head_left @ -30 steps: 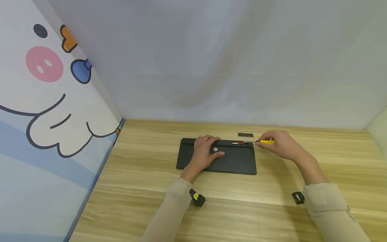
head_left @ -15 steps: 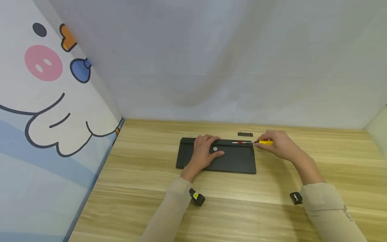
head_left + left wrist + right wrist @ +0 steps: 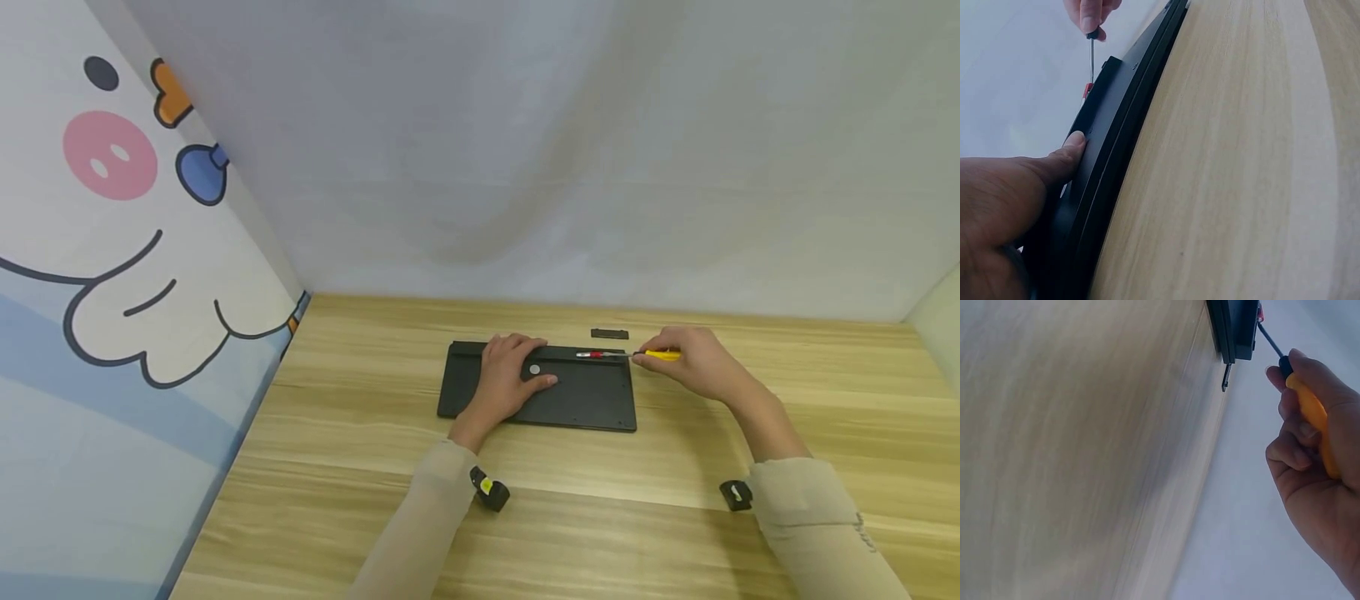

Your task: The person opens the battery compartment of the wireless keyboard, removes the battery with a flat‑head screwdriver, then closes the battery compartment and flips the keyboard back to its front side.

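Note:
A black keyboard [image 3: 581, 400] lies underside up on the table, with a round light sticker near its middle. My left hand [image 3: 508, 379] rests spread on it, the thumb [image 3: 1072, 147] pressing its underside and the fingertips at the far edge. My right hand [image 3: 697, 360] grips a screwdriver by its yellow handle [image 3: 1311, 409], beyond the keyboard's right end. The screwdriver's thin metal shaft [image 3: 1092, 59] points left to a small red and silver battery [image 3: 587, 355] in the slot along the far edge. Whether the tip touches the battery is hard to tell.
A small black cover [image 3: 609, 333] lies on the wooden table [image 3: 600, 533] just behind the keyboard. A pale curtain-like wall [image 3: 562, 167] rises behind the table. On the left stands a panel with cartoon prints [image 3: 112, 250]. Black camera mounts [image 3: 491, 493] sit at both wrists.
My right hand and the screwdriver shift very slightly near the battery. The left hand and keyboard stay in place.

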{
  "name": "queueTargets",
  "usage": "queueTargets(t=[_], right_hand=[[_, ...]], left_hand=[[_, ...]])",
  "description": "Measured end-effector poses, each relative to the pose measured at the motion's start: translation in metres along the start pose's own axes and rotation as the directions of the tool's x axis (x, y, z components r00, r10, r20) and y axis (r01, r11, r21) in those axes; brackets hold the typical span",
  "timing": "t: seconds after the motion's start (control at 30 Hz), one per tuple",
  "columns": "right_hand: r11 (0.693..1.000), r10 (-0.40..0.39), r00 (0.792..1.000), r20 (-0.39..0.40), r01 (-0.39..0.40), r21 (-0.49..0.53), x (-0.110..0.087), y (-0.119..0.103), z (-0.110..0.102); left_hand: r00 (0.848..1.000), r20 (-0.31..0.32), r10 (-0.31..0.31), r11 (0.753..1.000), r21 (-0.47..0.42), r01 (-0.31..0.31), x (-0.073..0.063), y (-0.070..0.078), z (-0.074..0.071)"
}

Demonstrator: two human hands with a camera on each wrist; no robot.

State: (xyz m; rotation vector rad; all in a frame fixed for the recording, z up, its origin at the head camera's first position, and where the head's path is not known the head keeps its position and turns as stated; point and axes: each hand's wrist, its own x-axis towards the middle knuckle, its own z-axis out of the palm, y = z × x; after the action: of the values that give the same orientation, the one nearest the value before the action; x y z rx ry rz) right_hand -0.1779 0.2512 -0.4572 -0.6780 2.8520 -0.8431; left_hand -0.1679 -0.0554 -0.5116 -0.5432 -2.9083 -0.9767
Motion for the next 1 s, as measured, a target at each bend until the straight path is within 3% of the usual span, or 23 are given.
queueTargets(t=[0.73,1.0], right_hand=[[1.0,0.021,1.0,0.017,-0.021,-0.003,-0.003,-0.009,-0.003],[0.999,0.048,0.997,-0.058,-0.049,-0.021,-0.006,-0.011,0.0]], left_hand=[[1.0,-0.002,0.007,1.0,0.011,-0.007,-0.002,-0.002,0.0],[1.0,0.01,-0.002,1.0,0.0,0.002,-0.001,-0.005,0.003]])
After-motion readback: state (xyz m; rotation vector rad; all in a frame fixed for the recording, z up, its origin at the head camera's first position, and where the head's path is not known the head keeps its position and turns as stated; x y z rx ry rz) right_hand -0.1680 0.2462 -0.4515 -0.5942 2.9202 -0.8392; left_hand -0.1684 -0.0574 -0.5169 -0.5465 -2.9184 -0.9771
